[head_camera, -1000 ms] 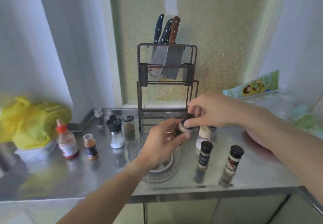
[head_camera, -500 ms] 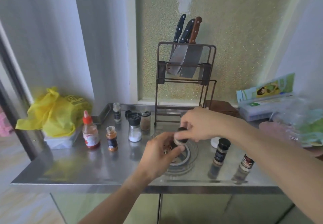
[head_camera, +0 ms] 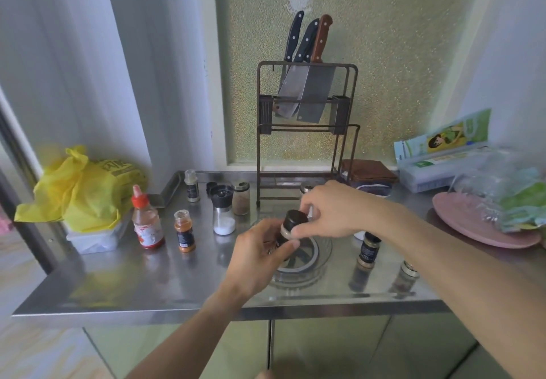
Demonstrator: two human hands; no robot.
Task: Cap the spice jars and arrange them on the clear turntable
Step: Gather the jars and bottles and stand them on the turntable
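Since a second ago the jar has tilted, its black cap now leaning left. The left hand grips the jar's body while the right hand pinches the cap. Both are held just above the turntable on the counter.

We see steel counter: clear turntable under both hands, uncapped orange jar left of them, pink plate far right.
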